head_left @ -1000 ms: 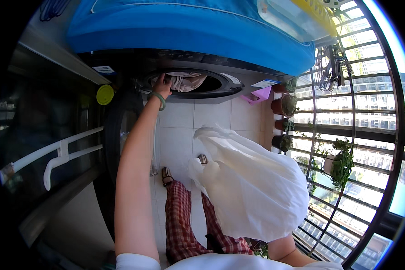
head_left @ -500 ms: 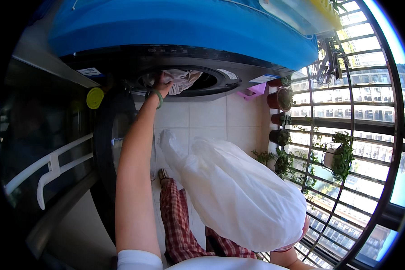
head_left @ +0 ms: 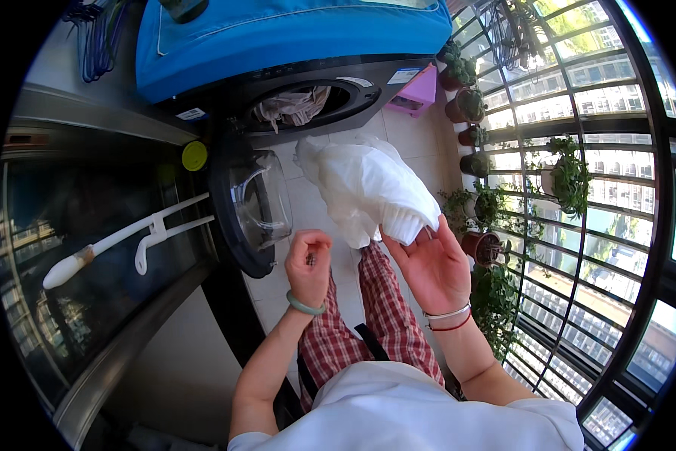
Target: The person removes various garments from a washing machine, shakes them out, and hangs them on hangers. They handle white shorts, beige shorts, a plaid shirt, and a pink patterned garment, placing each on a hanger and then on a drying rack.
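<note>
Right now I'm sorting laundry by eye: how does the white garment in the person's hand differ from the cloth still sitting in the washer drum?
The white garment is plain white; the cloth in the drum looks greyish-beige. The white garment hangs outside the machine, gripped at its ribbed edge by the right hand; the cloth in the drum lies bunched inside the opening, untouched. The white garment shows far more of itself than the cloth in the drum. Both look crumpled.
</note>
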Available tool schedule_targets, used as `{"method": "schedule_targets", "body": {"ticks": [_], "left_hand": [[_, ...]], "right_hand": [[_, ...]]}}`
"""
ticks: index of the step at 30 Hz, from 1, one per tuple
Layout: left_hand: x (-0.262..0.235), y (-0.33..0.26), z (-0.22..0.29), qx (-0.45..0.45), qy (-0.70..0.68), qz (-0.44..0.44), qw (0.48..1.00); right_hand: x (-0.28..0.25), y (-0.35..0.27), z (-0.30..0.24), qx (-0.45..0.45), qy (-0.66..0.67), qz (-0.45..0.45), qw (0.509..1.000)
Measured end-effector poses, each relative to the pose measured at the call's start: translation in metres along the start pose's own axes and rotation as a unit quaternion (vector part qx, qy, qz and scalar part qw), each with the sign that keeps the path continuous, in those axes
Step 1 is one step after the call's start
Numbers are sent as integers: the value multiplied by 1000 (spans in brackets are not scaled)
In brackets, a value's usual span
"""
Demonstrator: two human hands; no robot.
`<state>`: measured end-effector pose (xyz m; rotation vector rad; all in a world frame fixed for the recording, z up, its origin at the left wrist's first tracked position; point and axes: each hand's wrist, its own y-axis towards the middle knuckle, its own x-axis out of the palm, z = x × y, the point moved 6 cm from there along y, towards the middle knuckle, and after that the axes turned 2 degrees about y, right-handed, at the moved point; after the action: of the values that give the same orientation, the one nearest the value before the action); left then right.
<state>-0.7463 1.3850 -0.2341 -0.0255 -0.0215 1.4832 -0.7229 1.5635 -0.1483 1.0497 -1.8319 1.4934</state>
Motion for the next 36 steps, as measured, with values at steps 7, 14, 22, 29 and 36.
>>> {"method": "schedule_targets", "body": {"ticks": [7,14,22,29,36], "left_hand": [[38,-61,43,67,270,-12,960],[23,-114,109,22,171,94,981],[0,-186,269,19,110,11,994],[-7,-243,374,55,233,26,971],[-77,-312,440,41,307,64,949]], "right_hand": [[42,-75,-3,34,49,-92,994],[33,-161,-72,47,76,-206,975],[-27,-211,-133,10,-168,-124,978],[18,-316,-99,-420,-714,-320,459],[48,-341,31,-283,-765,-533,225]]}}
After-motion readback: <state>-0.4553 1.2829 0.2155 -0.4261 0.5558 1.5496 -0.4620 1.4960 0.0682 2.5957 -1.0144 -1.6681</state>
